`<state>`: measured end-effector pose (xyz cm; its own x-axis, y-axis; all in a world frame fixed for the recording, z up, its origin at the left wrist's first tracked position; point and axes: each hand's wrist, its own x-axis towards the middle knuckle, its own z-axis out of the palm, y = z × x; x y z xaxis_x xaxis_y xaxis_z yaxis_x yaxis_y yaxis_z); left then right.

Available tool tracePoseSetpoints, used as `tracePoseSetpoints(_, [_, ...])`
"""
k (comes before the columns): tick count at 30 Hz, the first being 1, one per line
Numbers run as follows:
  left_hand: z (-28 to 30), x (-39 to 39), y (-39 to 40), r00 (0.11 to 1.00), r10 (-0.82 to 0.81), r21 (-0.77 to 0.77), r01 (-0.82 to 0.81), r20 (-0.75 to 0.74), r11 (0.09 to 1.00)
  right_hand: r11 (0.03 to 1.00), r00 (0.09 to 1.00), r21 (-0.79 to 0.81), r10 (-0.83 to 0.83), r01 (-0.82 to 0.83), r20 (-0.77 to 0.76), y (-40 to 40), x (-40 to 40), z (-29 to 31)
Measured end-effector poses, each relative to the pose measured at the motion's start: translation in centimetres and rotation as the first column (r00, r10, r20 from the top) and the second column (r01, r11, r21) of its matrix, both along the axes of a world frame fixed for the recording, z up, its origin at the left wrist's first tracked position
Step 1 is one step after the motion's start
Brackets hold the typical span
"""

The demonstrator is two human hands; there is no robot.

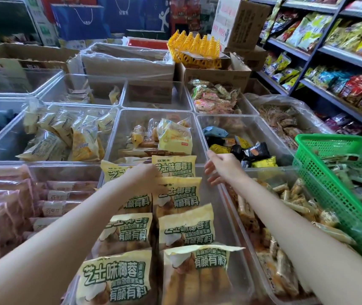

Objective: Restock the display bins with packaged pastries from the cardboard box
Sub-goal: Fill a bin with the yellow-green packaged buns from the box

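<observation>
Snack shelving [321,51] runs up the right side, packed with bagged snacks. Below it, a grid of clear plastic display bins [200,137] covers the table; cardboard boxes [129,62] stand behind them at the far edge, one lined with plastic film. A green mesh basket [338,186] tilts at right, over the bin of small wrapped pastries.

Nearest centre bin [230,219]: two columns of yellow-and-cream pastry packs [186,225], green print, overlapped like shingles from the near edge to the far wall. Bin to its left holds pink-wrapped packs [4,201].

Both bare forearms reach forward from the bottom corners, converging over the centre bin.

Left hand [144,177]: palm down on the far packs of the left column, fingers reaching onto the top edge of a pack in the right column. Whether the fingers curl round a pack or lie flat, cannot tell.

Right hand [222,168]: over the bin's far right corner, fingers spread and relaxed, pointing left toward the packs, holding nothing, just beside the right column without clear contact.
</observation>
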<state>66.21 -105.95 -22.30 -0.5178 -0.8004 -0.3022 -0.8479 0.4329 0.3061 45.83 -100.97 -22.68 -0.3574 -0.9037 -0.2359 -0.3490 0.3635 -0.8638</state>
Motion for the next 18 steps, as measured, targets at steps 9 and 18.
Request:
tracePoseSetpoints(9, [0.5, 0.1, 1.7, 0.979, 0.069, -0.235, -0.114, -0.192, 0.965, 0.916, 0.923, 0.194, 0.374, -0.352, -0.090, 2.8, 1.8, -0.6])
tracePoseSetpoints(18, [2.2, 4.8, 5.9, 0.890, -0.202, 0.026, 0.232, -0.410, 0.972, 0.825, 0.860, 0.361, 0.499, -0.435, -0.105, 6.0, -0.7, 3.1])
